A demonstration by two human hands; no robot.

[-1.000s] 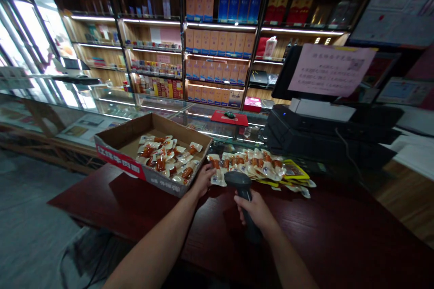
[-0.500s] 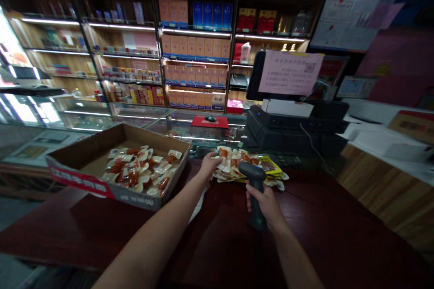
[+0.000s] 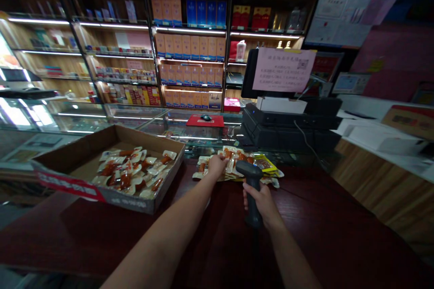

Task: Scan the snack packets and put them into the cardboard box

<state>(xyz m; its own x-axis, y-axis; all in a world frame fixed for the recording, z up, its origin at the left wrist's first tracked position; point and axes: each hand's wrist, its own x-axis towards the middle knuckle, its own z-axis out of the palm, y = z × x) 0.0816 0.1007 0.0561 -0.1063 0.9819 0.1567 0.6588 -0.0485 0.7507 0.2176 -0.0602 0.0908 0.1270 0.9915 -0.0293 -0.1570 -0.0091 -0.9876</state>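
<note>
My right hand (image 3: 260,201) is wrapped round the handle of a dark barcode scanner (image 3: 250,175), held upright with its head toward a pile of snack packets (image 3: 237,161) on the dark red counter (image 3: 325,226). My left hand (image 3: 217,165) rests on the left end of that pile with its fingers curled over a packet. A shallow cardboard box (image 3: 88,149) with more of the same orange and white packets (image 3: 132,172) stands to the left of my left arm.
A black cash register (image 3: 288,126) with a pink notice (image 3: 284,70) on its screen stands behind the pile. Further back are a glass display case (image 3: 142,119), a red mouse pad (image 3: 205,120) and lit shelves of boxed goods (image 3: 190,49). A wooden counter side (image 3: 379,189) runs along the right.
My view has swung right, so the box sits further left. My left hand has gone from the box's corner onto the left end of the pile. The scanner stays in my right hand.
</note>
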